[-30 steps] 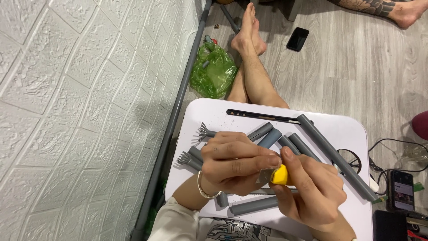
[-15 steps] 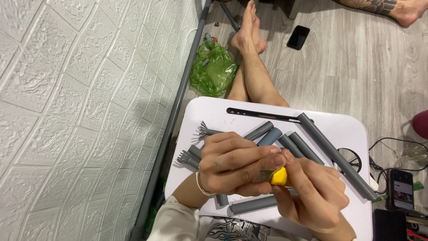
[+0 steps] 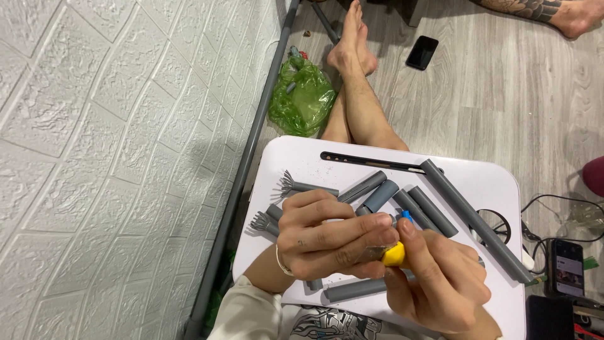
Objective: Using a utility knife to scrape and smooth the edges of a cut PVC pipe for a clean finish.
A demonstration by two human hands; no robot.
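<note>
Grip state: both hands are closed at lower centre of the frame, over the white bench point(image 3: 296, 164). Left hand point(image 3: 327, 242) wraps a short grey tube piece, most of it hidden under the fingers; right hand point(image 3: 440, 283) pinches a small tool with a yellow body point(image 3: 394, 255) and a blue tip point(image 3: 406, 216), pressed against the tube end between the two thumbs. Whether the tool carries a blade cannot be told. Hazard 1: fingertips of both hands lie just beside the tool tip; a slip under pressure could likely drive it into a finger. Hazard 2: the tube is held in the air, unsupported, so it may twist in the grip. To the left, two tubes with frayed, splayed ends point(image 3: 289, 186) lie near the bench edge and could roll off if nudged by the forearm. To the right, loose grey tubes point(image 3: 434, 211) and one long tube point(image 3: 472, 220) lie close to the working hands; a jerk could scatter them toward the phone point(image 3: 568, 267) on the floor.
</note>
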